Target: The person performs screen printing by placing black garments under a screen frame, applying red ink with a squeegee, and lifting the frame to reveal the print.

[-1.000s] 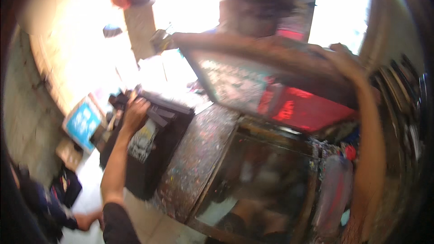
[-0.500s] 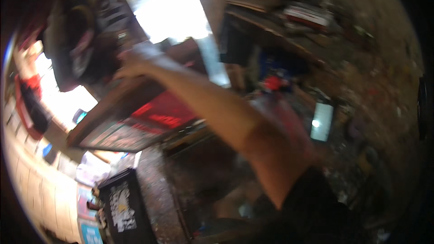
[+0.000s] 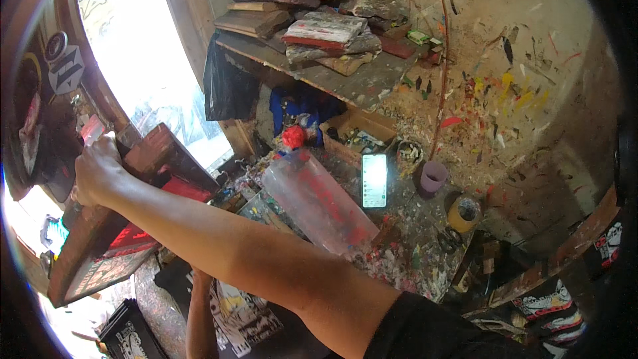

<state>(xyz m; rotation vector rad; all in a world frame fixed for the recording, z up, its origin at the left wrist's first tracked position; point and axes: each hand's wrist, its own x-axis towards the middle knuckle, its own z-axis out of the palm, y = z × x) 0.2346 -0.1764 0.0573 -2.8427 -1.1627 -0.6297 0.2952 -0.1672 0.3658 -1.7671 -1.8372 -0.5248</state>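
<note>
My right hand point(image 3: 96, 169) grips the top edge of a wooden-framed screen point(image 3: 76, 252) with red and pale mesh, raised and tilted at the left. Below my right forearm, my left hand point(image 3: 201, 279) is at a black fabric piece point(image 3: 252, 319) with a white and yellow print, spread out beneath the screen; its fingers are mostly hidden. Another black printed piece point(image 3: 133, 332) lies farther left on the paint-speckled surface.
A shelf point(image 3: 299, 70) piled with stained boards overhangs a cluttered bench point(image 3: 419, 266) holding a translucent red-streaked sheet point(image 3: 319, 203), a lit phone point(image 3: 374, 179), a purple cup point(image 3: 433, 176) and a tape roll point(image 3: 464, 213). A wooden rack point(image 3: 531, 279) stands lower right.
My view has turned to the right. My right hand still holds the raised screen. My left hand has moved from the dark stack to a printed black piece now lying beneath the screen.
</note>
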